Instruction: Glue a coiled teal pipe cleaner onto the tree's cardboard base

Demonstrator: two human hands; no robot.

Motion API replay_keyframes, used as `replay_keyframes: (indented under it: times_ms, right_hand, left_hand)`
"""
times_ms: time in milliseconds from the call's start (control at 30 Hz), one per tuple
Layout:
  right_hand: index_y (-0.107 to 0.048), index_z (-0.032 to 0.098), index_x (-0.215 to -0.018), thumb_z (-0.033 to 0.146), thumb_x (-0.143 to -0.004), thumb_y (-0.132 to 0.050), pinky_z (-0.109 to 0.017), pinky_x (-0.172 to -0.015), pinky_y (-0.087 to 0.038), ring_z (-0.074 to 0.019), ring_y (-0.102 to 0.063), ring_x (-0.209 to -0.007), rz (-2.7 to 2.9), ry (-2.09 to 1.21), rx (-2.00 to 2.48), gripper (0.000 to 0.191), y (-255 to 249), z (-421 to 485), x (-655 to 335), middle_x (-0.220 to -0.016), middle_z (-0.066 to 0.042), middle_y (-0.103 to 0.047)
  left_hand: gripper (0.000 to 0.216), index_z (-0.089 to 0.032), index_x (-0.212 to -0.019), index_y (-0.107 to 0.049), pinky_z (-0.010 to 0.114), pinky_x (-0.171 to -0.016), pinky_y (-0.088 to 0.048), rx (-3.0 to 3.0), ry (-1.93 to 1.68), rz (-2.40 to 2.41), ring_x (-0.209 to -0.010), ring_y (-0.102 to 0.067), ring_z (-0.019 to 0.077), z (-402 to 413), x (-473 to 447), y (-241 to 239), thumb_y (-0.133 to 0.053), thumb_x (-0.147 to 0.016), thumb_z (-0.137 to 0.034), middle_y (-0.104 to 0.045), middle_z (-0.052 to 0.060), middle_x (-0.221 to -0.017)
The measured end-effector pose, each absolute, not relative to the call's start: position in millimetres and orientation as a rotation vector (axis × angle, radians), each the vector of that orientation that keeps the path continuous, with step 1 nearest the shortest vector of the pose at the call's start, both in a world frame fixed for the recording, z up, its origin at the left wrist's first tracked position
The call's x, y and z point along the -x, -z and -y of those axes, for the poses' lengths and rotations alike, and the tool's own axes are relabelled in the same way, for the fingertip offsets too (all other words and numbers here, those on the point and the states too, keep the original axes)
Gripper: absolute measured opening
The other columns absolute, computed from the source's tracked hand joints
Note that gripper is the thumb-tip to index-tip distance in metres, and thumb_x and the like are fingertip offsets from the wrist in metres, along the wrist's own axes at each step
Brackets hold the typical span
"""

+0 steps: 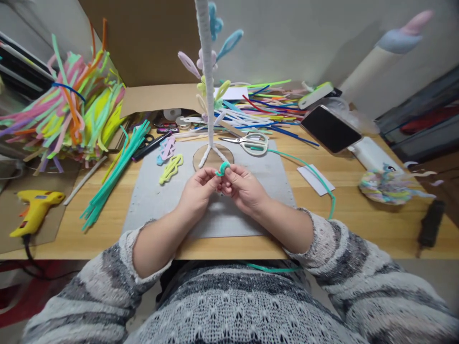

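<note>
Over the grey mat, a curled green pipe cleaner is pinched between my two hands. My left hand grips its short end on the left, with thumb and forefinger pressed together. On the other side my right hand holds the looped part between thumb and fingers. Just behind my hands rises a white wrapped stem with splayed feet on a clear round base. Pastel loops and flower shapes show along the stem. Bent yellow pipe cleaners and pink-and-blue ones lie on the mat to the left.
Scissors lie behind the mat's right side. Green pipe cleaners and a yellow glue gun are at left, below a large pipe-cleaner bundle. A phone and a long green strand lie right.
</note>
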State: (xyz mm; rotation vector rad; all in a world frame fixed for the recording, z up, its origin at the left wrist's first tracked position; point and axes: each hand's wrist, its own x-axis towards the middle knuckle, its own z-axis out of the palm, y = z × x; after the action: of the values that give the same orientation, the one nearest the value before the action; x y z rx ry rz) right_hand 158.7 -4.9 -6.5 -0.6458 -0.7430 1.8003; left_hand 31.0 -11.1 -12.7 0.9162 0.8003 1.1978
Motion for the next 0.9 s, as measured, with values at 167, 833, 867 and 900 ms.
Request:
replay_keyframes:
  times_ms: [167,833,867,900]
  right_hand:
    - [-0.064,0.018,-0.069,0.041,-0.069,-0.079,-0.019,-0.048,-0.036,-0.0040,-0.044,-0.044,0.823,-1.800,0.630,0.027,6.5,6.7,-160.0,-0.049,0.008,-0.052]
    - [-0.068,0.020,-0.075,0.045,-0.071,-0.077,-0.020,-0.046,-0.035,-0.0047,-0.046,-0.046,1.065,-1.689,0.581,0.027,8.9,5.1,-162.3,-0.053,0.008,-0.056]
    - [-0.068,0.020,-0.075,0.044,-0.070,-0.077,-0.020,-0.046,-0.035,-0.0045,-0.046,-0.046,1.068,-1.684,0.582,0.026,8.9,5.0,-162.4,-0.053,0.008,-0.056]
    - [-0.068,0.020,-0.076,0.044,-0.070,-0.077,-0.020,-0.046,-0.035,-0.0044,-0.046,-0.045,1.071,-1.679,0.584,0.026,8.9,5.0,-162.5,-0.054,0.008,-0.057]
  left_hand:
    - [0.040,-0.017,-0.081,-0.060,0.024,-0.061,-0.046,-0.907,-1.162,-0.752,-0.059,-0.061,0.0113,10.1,-28.0,14.0,-0.084,-0.063,-0.043,-0.066,-0.002,-0.064]
    - [0.042,-0.015,-0.077,-0.059,0.025,-0.062,-0.046,-0.886,-1.041,-0.635,-0.058,-0.061,0.0122,9.3,-26.0,6.1,-0.083,-0.063,-0.047,-0.064,-0.001,-0.061]
    - [0.042,-0.015,-0.077,-0.059,0.025,-0.062,-0.046,-0.885,-1.036,-0.626,-0.058,-0.061,0.0123,9.1,-25.9,6.0,-0.083,-0.063,-0.047,-0.064,0.000,-0.061]
    - [0.042,-0.015,-0.077,-0.058,0.025,-0.062,-0.046,-0.884,-1.032,-0.619,-0.058,-0.061,0.0125,9.0,-25.8,6.0,-0.083,-0.064,-0.047,-0.064,0.000,-0.062]
